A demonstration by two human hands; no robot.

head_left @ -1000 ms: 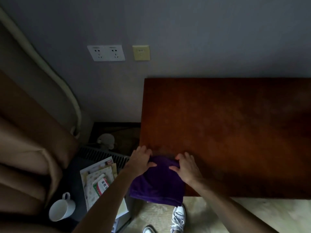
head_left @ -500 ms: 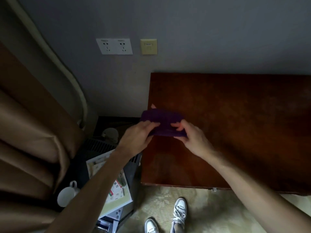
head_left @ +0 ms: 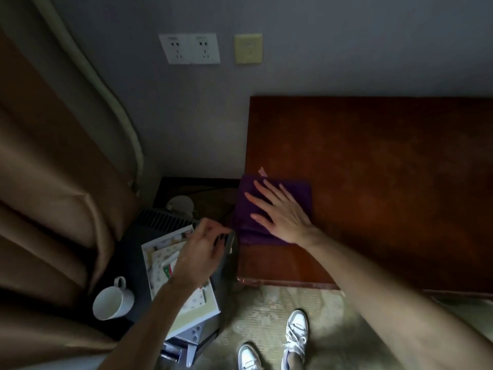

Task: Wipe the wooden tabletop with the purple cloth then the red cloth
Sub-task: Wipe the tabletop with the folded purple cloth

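The purple cloth (head_left: 298, 192) lies folded on the left edge of the dark red-brown wooden tabletop (head_left: 386, 169). My right hand (head_left: 277, 212) presses flat on it with fingers straight and spread. Off the table's left side, my left hand (head_left: 202, 252) hangs with loosely curled fingers and holds nothing. A small pale tag (head_left: 262, 171) pokes out at the cloth's far edge. No red cloth is in view.
Left of the table a low dark stand holds papers (head_left: 157, 252) and a white mug (head_left: 113, 301). Brown curtains (head_left: 53, 182) fill the left side. Wall sockets (head_left: 189, 48) sit above. My white shoes (head_left: 294, 332) stand on the patterned carpet near the table's front edge.
Both hands carried the cloth from the table's front edge up onto its left side and laid it down. My left hand let go and drew back; my right hand flattened on the cloth.
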